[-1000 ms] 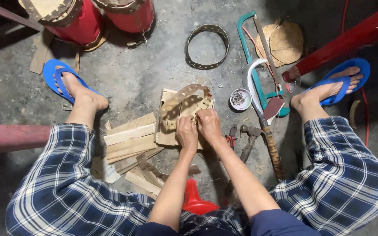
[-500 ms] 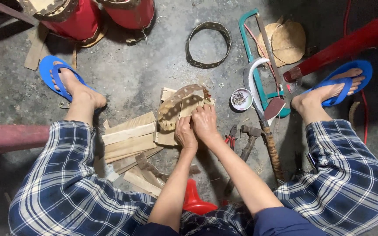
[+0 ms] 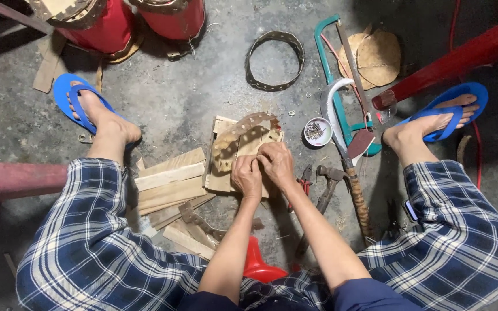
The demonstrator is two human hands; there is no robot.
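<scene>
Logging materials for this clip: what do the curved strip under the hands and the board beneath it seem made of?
Curved strip: probably leather or hide, tan, dull, punched with holes, bending freely. Board: pale unfinished wood, straight plank seams showing. Both hands, left hand and right hand, press on them.

The bare concrete floor [image 3: 191,98] carries wooden slats [image 3: 168,187], a perforated metal ring [image 3: 275,60], a teal hacksaw [image 3: 332,63] and a hammer [image 3: 324,193]. A small dish [image 3: 318,132] holds what may be nails.
</scene>
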